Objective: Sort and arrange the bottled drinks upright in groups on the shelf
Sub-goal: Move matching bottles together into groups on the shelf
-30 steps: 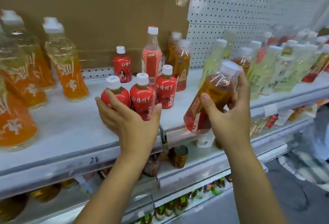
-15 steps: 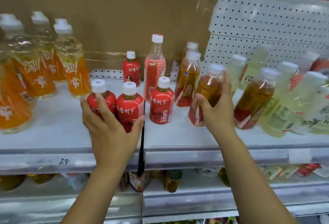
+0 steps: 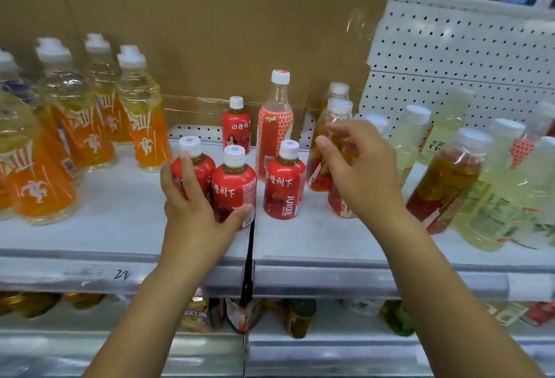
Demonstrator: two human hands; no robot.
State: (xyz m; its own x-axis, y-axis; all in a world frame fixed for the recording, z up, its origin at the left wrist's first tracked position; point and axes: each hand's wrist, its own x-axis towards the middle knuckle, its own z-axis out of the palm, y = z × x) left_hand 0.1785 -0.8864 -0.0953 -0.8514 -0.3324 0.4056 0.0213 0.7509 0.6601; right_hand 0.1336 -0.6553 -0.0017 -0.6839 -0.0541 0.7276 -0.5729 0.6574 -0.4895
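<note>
My left hand (image 3: 195,212) clasps two red juice bottles (image 3: 232,191), shelf (image 3: 120,212) centre. Right hand (image 3: 357,173) loose-open at three o'clock, holding nothing. Full, smooth plastic: probably weighty, slippery; grip the body mid-label.

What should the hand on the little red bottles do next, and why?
Probably slide the two small red bottles it cups a little to the right, beside the third red bottle. The left hand is wrapped around the pair, a bare gap separates them from the third, and same drinks belong together.
</note>
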